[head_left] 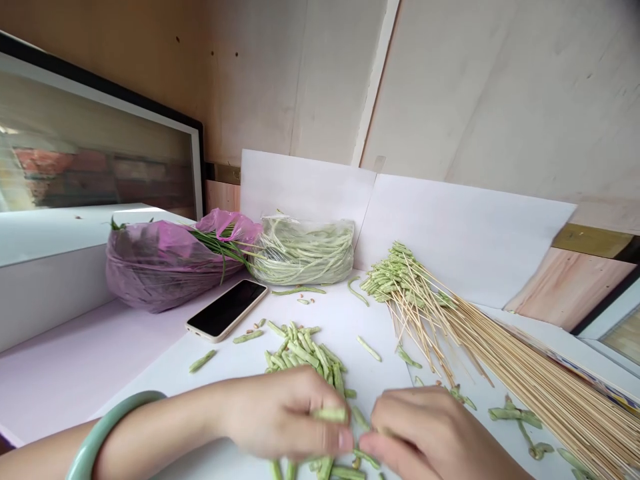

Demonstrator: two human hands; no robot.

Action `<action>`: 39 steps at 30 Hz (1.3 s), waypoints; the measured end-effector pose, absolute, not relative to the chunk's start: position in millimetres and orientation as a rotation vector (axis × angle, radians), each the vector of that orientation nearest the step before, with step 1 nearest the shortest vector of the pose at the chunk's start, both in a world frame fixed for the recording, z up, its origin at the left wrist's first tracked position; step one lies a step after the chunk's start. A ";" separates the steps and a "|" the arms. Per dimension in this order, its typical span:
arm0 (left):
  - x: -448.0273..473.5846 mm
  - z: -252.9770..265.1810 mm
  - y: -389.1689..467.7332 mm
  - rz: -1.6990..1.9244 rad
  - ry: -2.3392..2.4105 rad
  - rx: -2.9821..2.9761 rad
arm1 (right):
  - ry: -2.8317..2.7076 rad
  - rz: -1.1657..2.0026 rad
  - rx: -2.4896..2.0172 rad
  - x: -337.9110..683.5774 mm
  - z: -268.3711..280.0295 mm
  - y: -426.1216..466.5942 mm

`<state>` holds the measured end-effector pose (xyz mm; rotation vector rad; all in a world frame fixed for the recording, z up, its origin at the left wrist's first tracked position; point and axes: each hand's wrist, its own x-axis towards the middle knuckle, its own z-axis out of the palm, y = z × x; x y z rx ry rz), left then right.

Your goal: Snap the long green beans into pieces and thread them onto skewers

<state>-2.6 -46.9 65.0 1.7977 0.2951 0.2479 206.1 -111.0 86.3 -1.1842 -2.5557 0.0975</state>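
My left hand (285,417), with a pale green bangle (103,427) on its wrist, pinches cut green bean pieces (330,415) between thumb and fingers. My right hand (430,433) sits right beside it, fingertips closed and meeting the left hand's; what it holds is hidden, so I cannot tell if a skewer is in it. Just beyond both hands lies a pile of cut bean pieces (303,353) on the white table (240,367).
A large bundle of bamboo skewers (525,367), several threaded with beans at the far ends (400,277), lies to the right. A phone (227,310) lies at left-centre. Behind are a purple bag of greens (160,263) and a clear bag of long beans (300,250).
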 end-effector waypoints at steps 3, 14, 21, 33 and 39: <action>1.1 69.3 -43.0 0.434 0.545 1.489 | -2.469 0.164 -1.439 207.8 83.1 -100.4; 9.6 51.2 -36.0 0.437 0.624 1.007 | -2.375 0.243 -1.105 208.2 76.9 -95.1; 12.0 49.9 -39.2 0.340 0.597 1.197 | -2.192 0.269 -0.984 205.6 58.6 -92.7; 10.8 51.7 -46.1 0.363 0.549 1.303 | -2.210 0.092 -1.069 203.7 52.0 -91.4; 2.0 62.7 -46.2 0.114 0.370 1.604 | -2.573 0.595 -0.979 198.7 67.1 -103.6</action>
